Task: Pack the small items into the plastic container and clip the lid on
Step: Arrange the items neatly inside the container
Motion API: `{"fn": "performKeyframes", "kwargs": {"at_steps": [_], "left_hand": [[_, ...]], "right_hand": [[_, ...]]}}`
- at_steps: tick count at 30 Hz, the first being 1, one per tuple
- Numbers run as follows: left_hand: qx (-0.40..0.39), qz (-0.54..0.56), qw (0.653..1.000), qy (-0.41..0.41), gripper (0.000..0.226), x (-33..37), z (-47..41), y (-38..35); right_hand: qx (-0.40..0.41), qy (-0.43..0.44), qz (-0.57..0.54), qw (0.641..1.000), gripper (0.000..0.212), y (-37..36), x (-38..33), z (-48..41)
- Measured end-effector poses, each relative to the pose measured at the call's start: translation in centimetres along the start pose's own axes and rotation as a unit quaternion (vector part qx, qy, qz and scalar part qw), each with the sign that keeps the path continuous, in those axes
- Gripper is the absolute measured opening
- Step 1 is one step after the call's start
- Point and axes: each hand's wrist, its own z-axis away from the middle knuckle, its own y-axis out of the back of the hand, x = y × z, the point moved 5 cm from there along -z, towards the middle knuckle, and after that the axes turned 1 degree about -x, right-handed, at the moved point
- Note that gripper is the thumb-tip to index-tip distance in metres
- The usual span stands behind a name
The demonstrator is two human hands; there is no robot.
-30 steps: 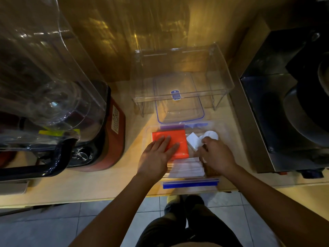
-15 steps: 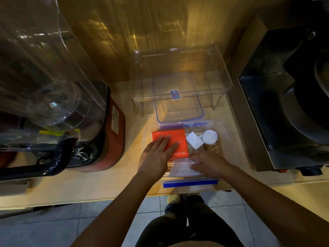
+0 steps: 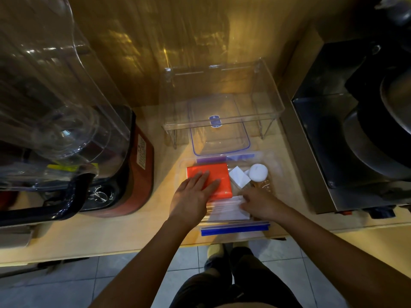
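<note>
Bare forearms, no sleeves — dark trousers [image 3: 235,283] below, a pale yellowish shoe [image 3: 214,250] at the floor

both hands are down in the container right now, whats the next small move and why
Probably press the white packets flat with the right hand, then lift both hands clear. The left hand already lies flat on the orange pack, and the items sit inside the container. The lid waits behind it, not yet on.

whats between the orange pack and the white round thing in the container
A white square packet, tilted like a diamond, lies between the orange pack and the white round thing, in the head view.
</note>
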Motion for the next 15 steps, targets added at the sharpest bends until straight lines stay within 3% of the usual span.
{"fn": "performKeyframes", "kwargs": {"at_steps": [3, 6, 9, 15], "left_hand": [[0.000, 0.002, 1.000, 0.003, 0.073, 0.1, 0.0, 0.0], [0.004, 0.001, 1.000, 0.003, 0.071, 0.1, 0.0, 0.1], [0.004, 0.004, 1.000, 0.003, 0.070, 0.0, 0.1, 0.2], [0.005, -0.009, 1.000, 0.004, 0.071, 0.2, 0.2, 0.4]], "right_hand": [[0.134, -0.012, 0.066, 0.989, 0.011, 1.8, 0.1, 0.3], [0.218, -0.031, 0.084, 0.972, 0.024, 3.2, 0.0, -0.3], [0.218, -0.055, 0.123, 0.967, 0.037, 3.6, -0.1, -1.8], [0.145, -0.051, 0.294, 0.943, 0.034, 2.8, -0.8, -3.8]]}}
